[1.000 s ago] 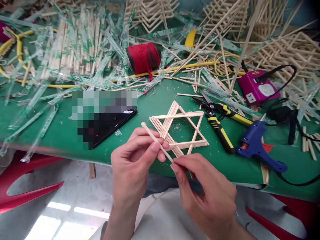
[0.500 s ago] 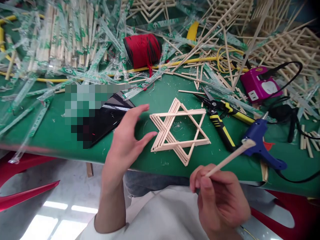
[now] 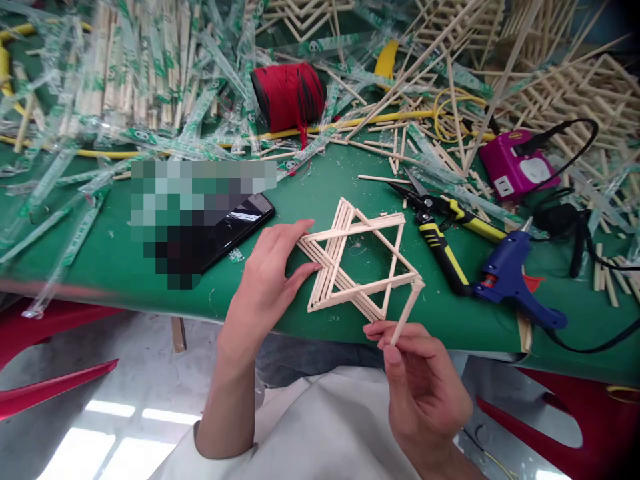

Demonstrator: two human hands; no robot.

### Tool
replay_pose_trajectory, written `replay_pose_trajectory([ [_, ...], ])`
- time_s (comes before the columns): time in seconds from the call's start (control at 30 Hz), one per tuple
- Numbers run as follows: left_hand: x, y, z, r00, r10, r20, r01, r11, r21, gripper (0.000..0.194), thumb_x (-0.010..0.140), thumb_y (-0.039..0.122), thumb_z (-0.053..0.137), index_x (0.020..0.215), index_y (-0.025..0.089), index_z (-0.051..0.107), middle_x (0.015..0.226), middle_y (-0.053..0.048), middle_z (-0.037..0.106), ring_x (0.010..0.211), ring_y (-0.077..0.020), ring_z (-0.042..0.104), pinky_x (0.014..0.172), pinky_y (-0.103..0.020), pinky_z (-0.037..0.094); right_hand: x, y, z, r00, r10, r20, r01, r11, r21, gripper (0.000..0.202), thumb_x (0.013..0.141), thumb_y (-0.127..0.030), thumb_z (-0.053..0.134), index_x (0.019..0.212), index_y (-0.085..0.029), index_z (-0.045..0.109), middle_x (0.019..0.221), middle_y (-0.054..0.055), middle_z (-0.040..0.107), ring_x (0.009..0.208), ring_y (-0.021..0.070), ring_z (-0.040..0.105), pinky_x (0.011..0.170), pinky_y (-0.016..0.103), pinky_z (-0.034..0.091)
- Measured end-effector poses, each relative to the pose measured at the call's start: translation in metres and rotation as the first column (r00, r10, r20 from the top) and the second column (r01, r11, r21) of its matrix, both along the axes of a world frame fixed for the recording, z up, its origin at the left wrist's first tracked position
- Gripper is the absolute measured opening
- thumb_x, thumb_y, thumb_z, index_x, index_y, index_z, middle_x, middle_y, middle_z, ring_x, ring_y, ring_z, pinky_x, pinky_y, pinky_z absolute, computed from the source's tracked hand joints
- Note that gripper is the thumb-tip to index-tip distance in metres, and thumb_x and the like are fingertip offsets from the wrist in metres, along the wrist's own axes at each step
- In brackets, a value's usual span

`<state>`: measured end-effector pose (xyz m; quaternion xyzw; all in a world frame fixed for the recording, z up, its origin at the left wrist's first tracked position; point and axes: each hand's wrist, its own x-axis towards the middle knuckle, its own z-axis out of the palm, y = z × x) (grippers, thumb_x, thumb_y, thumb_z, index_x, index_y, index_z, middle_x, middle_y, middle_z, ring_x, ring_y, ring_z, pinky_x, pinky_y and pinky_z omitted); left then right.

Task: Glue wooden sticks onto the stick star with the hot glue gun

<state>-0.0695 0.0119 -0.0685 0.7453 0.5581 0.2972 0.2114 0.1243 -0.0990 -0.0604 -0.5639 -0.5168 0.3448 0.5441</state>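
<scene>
The star (image 3: 327, 268) is near the worktop's (image 3: 340, 167) front edge, its left tip grasped between the left hand's (image 3: 270, 270) thumb and forefinger. The right hand (image 3: 425, 380) pinches a stick (image 3: 407, 312), far end at the star's right tip; contact is unclear. This looks like adding a stick; the next move would call for lining it up. Rightward lie pliers (image 3: 427, 217) and a glue gun (image 3: 505, 270).
</scene>
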Motion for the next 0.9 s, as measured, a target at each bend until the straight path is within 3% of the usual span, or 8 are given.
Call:
replay_pose_trajectory([
  [0.2,0.001,-0.014,-0.006,0.999,0.036,-0.012,-0.036,0.997,0.064,0.040,0.092,0.028,0.072,0.130,0.022,0.060,0.116,-0.009,0.068,0.107,-0.0233,0.066,0.094,-0.036,0.057,0.003,-0.012,-0.001,0.999,-0.008,0.046,0.007,1.000,0.024,0.026,0.088,0.000,0.057,0.103,-0.020,0.065,0.094,0.007,0.067,0.098,0.0262,0.074,0.081,0.048,0.065],
  [0.33,-0.002,-0.024,-0.006,0.999,0.035,0.034,-0.037,0.998,0.047,0.041,0.091,0.028,0.073,0.129,0.021,0.060,0.116,-0.009,0.066,0.107,-0.0227,0.065,0.095,-0.036,0.057,0.018,-0.009,0.012,0.976,0.027,0.215,-0.039,0.998,0.053,0.030,0.083,0.002,0.063,0.104,-0.020,0.066,0.089,0.005,0.068,0.085,0.0218,0.071,0.069,0.037,0.063],
  [0.43,-0.007,-0.025,-0.004,0.989,0.023,0.145,-0.024,1.000,0.009,0.044,0.089,0.033,0.075,0.130,0.023,0.061,0.121,-0.009,0.063,0.111,-0.0221,0.063,0.098,-0.035,0.055,0.034,0.003,0.025,0.868,0.059,0.492,-0.101,0.993,0.058,0.028,0.081,-0.001,0.069,0.102,-0.020,0.067,0.084,0.003,0.066,0.072,0.0165,0.064,0.058,0.029,0.055],
  [0.53,-0.012,-0.020,-0.003,0.957,-0.026,0.287,0.025,1.000,0.009,0.047,0.086,0.034,0.079,0.129,0.025,0.062,0.124,-0.009,0.061,0.117,-0.0229,0.060,0.103,-0.037,0.052,0.041,0.020,0.032,0.764,0.154,0.627,-0.198,0.980,0.001,0.020,0.085,-0.003,0.067,0.098,-0.019,0.066,0.082,0.003,0.062,0.069,0.0134,0.059,0.057,0.026,0.050],
  [0.7,-0.012,-0.007,-0.002,0.882,-0.136,0.451,0.131,0.990,0.043,0.051,0.079,0.028,0.085,0.127,0.026,0.066,0.125,-0.008,0.061,0.119,-0.0225,0.059,0.107,-0.037,0.048,0.032,0.035,0.029,0.771,0.143,0.620,-0.216,0.975,0.045,0.023,0.085,0.000,0.067,0.096,-0.019,0.063,0.080,0.002,0.060,0.070,0.0130,0.056,0.057,0.025,0.047],
  [0.9,-0.004,0.003,-0.001,0.853,-0.232,0.467,0.212,0.973,0.095,0.043,0.079,0.026,0.086,0.119,0.023,0.070,0.120,-0.008,0.061,0.115,-0.0195,0.060,0.101,-0.032,0.050,0.022,0.039,0.029,0.792,0.109,0.601,-0.203,0.975,0.091,0.024,0.082,0.006,0.068,0.090,-0.016,0.062,0.075,0.001,0.060,0.067,0.0103,0.054,0.054,0.023,0.044],
])
